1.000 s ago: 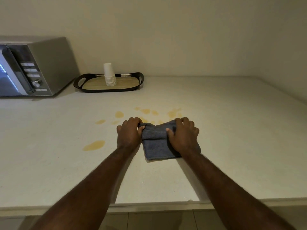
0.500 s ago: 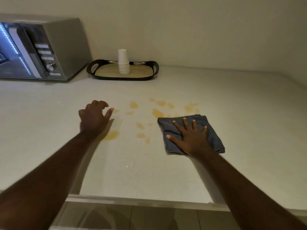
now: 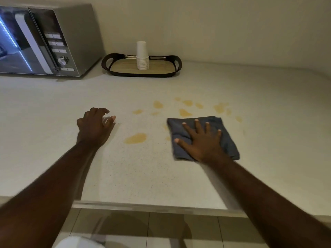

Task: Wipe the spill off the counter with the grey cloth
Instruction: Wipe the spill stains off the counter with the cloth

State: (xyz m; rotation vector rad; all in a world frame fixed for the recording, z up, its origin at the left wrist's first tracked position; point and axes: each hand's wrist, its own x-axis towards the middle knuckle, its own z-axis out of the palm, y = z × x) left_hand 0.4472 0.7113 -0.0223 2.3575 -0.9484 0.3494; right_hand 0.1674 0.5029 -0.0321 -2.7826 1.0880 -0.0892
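A: Where's the grey cloth (image 3: 202, 136)?

B: Folded on the desk (image 3: 268, 122), under your right hand (image 3: 200, 140), fingers (image 3: 198, 125) spread flat, pressing, not gripping. Spill (image 3: 135, 138) is beside it, w/ more drops just past the far edge.

A: And the left hand (image 3: 95, 127)?

B: Holds nothing, fingers loosely curled, resting on the desk well left of the cloth.

A: Step?

B: Wipe's about to start, imo. Next: keep pressure, sweep left thru the big puddle, then fwd over the drops.
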